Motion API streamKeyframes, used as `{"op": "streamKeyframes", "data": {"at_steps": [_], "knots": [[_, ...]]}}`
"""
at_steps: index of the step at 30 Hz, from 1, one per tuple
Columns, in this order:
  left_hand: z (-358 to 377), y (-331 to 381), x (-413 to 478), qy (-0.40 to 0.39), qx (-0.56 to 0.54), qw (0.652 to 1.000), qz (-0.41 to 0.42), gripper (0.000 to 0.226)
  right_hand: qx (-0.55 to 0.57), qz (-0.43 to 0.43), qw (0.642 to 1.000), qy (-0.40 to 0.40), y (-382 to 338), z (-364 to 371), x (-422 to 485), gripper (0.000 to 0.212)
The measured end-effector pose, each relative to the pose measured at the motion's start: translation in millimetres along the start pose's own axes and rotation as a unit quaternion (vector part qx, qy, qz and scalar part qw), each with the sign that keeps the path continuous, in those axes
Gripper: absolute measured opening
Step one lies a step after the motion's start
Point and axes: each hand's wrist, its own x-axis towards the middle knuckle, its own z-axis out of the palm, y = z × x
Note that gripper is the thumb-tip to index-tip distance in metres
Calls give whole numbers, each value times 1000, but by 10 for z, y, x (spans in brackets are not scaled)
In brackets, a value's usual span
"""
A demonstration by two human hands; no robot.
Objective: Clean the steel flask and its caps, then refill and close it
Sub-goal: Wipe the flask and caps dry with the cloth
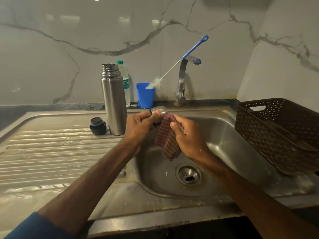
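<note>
The left hand (143, 123) is gripping a small rounded steel outer cap (160, 109) over the stainless steel sink basin (233, 145), fingers curled round it and thumb lying across its side. The right hand (188, 135) is pinching a red-and-white checked cloth (167, 144) against the cap, with the rest of the cloth hanging down into the basin. The tall steel flask (114, 100) is standing upright and uncapped on the ribbed steel drainboard (51, 152), just left of the hands. A black round inner stopper (98, 125) is sitting just beside the flask's base. Behind the flask a clear plastic water bottle with a green cap (126, 83) is standing. A blue plastic cup (145, 97) is holding a blue-handled bottle brush (195, 47), which is leaning on the chrome tap (182, 80). A brown perforated plastic basket (276, 131) is sitting right of the basin.
</note>
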Motion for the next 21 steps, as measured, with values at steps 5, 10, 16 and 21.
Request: {"op": "streamKeyframes", "data": {"at_steps": [5, 10, 16, 21], "knots": [[69, 30, -70, -91, 57, 994, 13, 24, -6, 38, 998, 40, 38, -50, 120, 34], [35, 23, -74, -129, 84, 988, 6, 23, -1, 65, 998, 21, 82, -106, 88, 33], [-50, -5, 16, -102, 140, 983, 68, 18, -63, -140, 988, -34, -44, 16, 51, 43], [17, 7, -31, -181, 192, 955, 135, 23, -15, -72, 997, 4, 59, -98, 174, 31]]}}
